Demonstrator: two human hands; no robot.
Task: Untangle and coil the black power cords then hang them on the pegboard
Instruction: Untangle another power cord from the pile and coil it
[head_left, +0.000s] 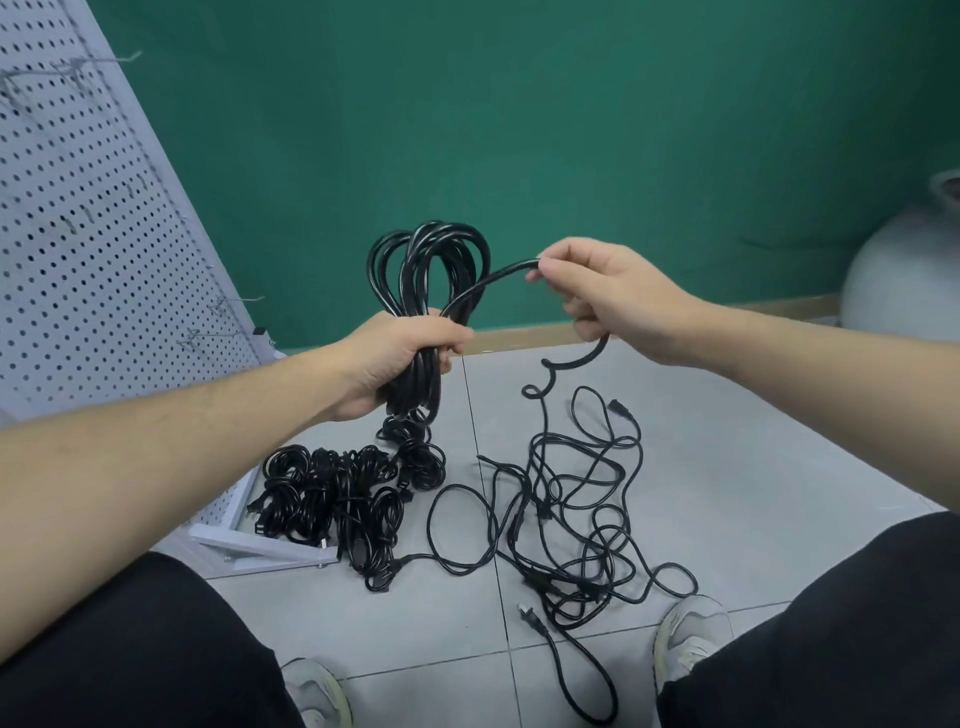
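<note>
Cords half sorted: one coil in hand, a tangle on the floor

Loose tangle (576, 514) sprawls on the tiles between the shoes at about 5 o'clock, with finished bundles (332, 499) lying at 7 o'clock by the pegboard (104, 218) foot. Above them the left hand (400, 364) is clenched round the waist of the upright coil (431, 291). From that fist the free cord (493, 283) arcs toward 2 o'clock into the right hand (608, 296), which pinches it; its tail drops to the tangle. The next loop likely means the right hand carrying the cord leftward to the fist
</note>
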